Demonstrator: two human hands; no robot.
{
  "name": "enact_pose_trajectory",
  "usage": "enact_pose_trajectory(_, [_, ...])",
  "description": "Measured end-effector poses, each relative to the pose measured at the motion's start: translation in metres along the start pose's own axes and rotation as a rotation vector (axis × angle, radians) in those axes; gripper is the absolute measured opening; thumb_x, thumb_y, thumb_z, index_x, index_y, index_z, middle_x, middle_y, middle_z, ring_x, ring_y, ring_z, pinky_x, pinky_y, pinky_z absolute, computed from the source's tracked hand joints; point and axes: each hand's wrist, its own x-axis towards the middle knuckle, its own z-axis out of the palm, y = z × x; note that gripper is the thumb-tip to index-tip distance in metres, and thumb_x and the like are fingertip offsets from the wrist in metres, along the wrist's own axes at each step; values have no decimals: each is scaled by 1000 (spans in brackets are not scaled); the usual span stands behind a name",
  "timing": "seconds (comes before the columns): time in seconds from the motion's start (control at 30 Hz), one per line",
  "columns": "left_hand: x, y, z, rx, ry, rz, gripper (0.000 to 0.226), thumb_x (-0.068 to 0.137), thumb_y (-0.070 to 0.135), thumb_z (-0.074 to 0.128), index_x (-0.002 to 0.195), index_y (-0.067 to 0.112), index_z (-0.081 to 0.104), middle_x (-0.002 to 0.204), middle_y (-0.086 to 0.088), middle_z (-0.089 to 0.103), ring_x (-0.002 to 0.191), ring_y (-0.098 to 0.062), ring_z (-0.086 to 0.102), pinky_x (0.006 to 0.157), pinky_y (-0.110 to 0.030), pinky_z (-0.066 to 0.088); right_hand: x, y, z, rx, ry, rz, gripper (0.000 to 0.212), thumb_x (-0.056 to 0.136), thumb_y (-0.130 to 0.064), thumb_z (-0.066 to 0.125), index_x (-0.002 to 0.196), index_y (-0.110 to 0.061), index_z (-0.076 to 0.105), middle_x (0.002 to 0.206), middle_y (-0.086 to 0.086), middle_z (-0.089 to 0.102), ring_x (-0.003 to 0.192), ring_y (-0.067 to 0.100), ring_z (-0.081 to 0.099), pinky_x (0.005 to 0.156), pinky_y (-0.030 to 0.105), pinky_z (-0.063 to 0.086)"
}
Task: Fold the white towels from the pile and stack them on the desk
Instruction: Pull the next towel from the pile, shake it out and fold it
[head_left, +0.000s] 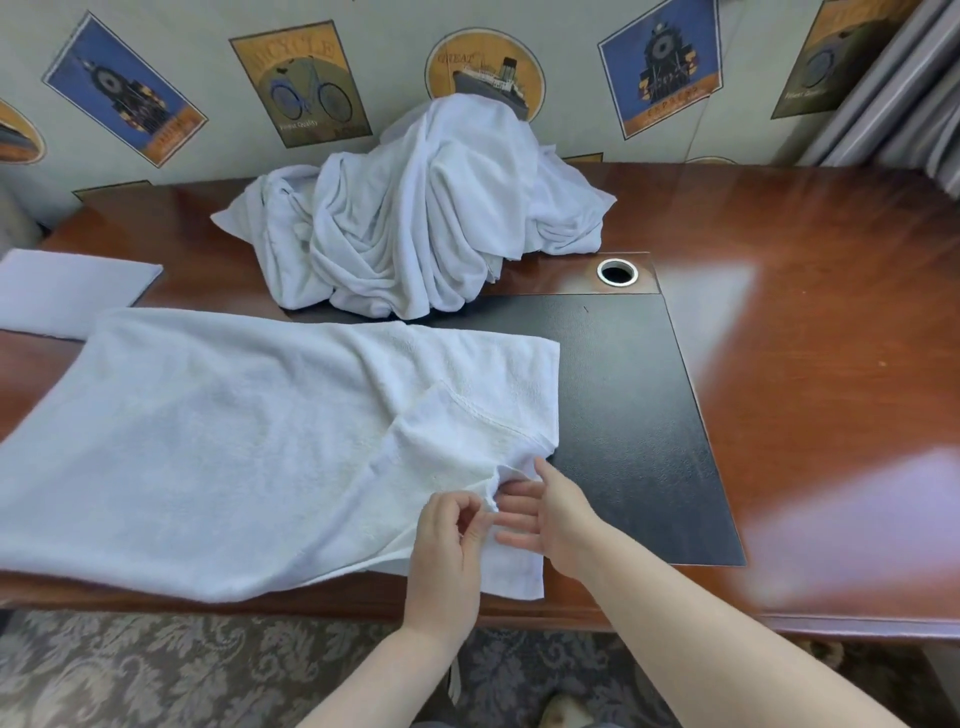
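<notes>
1. Towel (234, 441) lies spread across the desk's (831, 364) near edge, its right end partly turned over; the unfolded pile (415, 218) sits heaped at the back by the wall; one folded towel (67, 291) rests far left.
2. Left hand (447, 530) pinches the towel's near right corner, fingers curled on the cloth; right hand (550, 514) lies beside it, fingers straight and relaxed, touching the same corner.
3. Terry cloth looks soft, light, limp; likely sags and creases when lifted; best taken by corners or the stitched hem, then smoothed flat.
</notes>
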Motion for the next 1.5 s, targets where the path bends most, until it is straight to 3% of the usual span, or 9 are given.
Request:
enact_pose_trajectory(0.17, [-2, -15, 5, 217, -238, 107, 12, 93, 21, 63, 82, 18, 58, 81, 14, 51, 83, -10, 50, 76, -28, 41, -2, -6, -2, -248, 117, -269, 21, 81, 4, 58, 96, -2, 70, 75, 9, 64, 58, 14, 61, 59, 28, 57])
enact_pose_trajectory(0.33, [-11, -19, 13, 334, -280, 174, 11, 94, 29, 60, 93, 19, 65, 91, 13, 58, 93, -11, 54, 82, -28, 37, -7, 11, -20, -322, 213, -264, 16, 83, -12, 69, 97, -8, 64, 73, 7, 67, 56, 14, 58, 58, 31, 55])
enact_pose_trajectory(0.5, [-10, -14, 22, 345, -254, 212, 11, 94, 30, 61, 93, 20, 66, 91, 12, 61, 91, -12, 54, 81, -28, 37, -7, 24, -25, -354, 209, -305, 32, 81, -32, 78, 102, -16, 61, 89, 11, 71, 82, 24, 70, 72, 40, 61])
enact_pose_trajectory(0.7, [-19, -15, 29, 413, -238, 276, 3, 80, 26, 72, 80, 24, 71, 79, 16, 64, 81, -11, 56, 72, -29, 33, -8, 31, -32, -441, 221, -398, 30, 79, -11, 74, 103, -17, 58, 76, 11, 68, 71, 21, 63, 79, 49, 57])
enact_pose_trajectory(0.9, [-21, -18, 30, 384, -240, 339, 13, 74, 23, 80, 73, 24, 67, 75, 15, 59, 81, -4, 46, 71, -26, 32, 0, 39, -28, -512, 379, -588, 17, 88, -14, 66, 93, -23, 52, 85, -4, 65, 67, 9, 54, 69, 25, 46])
enact_pose_trajectory(1.03, [-23, -21, 27, 428, -244, 397, 21, 72, 22, 84, 72, 25, 64, 76, 15, 56, 78, -7, 50, 71, -26, 33, 6, 36, -30, -645, 413, -621, 19, 89, -17, 64, 89, -27, 48, 81, -7, 64, 68, 12, 57, 67, 29, 45])
enact_pose_trajectory(1.2, [-27, -16, 26, 558, -303, 400, 35, 59, 49, 86, 75, 28, 63, 78, 17, 56, 76, -9, 56, 72, -26, 31, 10, 30, -33, -712, 432, -571, 26, 84, -19, 66, 90, -33, 45, 77, -9, 65, 72, 12, 61, 66, 32, 46])
enact_pose_trajectory(1.37, [-24, -10, 27, 655, -290, 442, 28, 62, 39, 89, 73, 28, 66, 73, 16, 60, 68, -10, 59, 66, -22, 38, 16, -1, -26, -242, 233, -309, 38, 81, -5, 65, 115, -14, 50, 105, 2, 66, 97, 24, 65, 89, 43, 55])
enact_pose_trajectory(1.5, [-14, -8, 25, 720, -335, 404, 20, 70, 33, 86, 71, 28, 67, 67, 14, 59, 64, -9, 58, 54, -23, 47, 15, -16, -11, 171, 18, -71, 6, 85, -8, 60, 91, -10, 58, 63, -1, 61, 46, 11, 53, 49, 22, 44])
